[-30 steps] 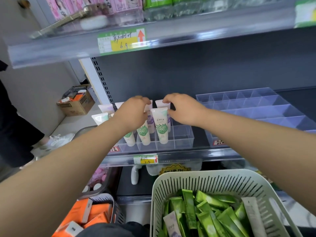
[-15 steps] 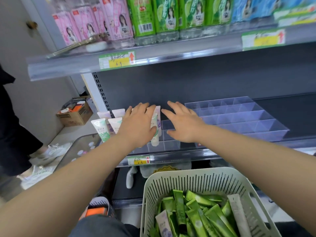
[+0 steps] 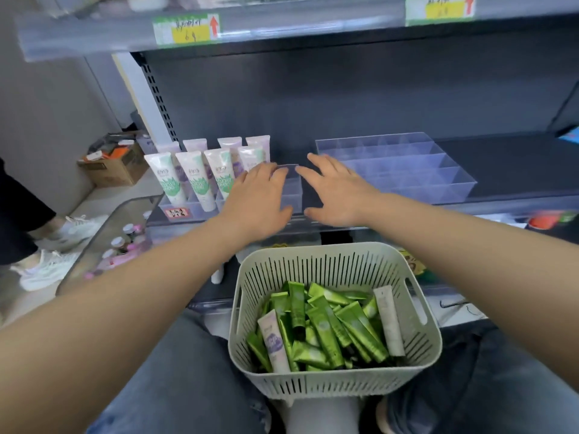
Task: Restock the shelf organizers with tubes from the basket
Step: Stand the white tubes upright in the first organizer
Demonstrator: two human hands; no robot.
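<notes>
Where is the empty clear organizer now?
In the head view, the empty clear organizer sits on the shelf at the right, just beyond the right hand.

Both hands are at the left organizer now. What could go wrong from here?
1. The left hand is right by the standing tubes; a sideways nudge could topple them.
2. The basket rests at the person's lap with neither hand on it; leaning forward might tip it.
3. The right hand could push the clear organizer along the shelf.
</notes>
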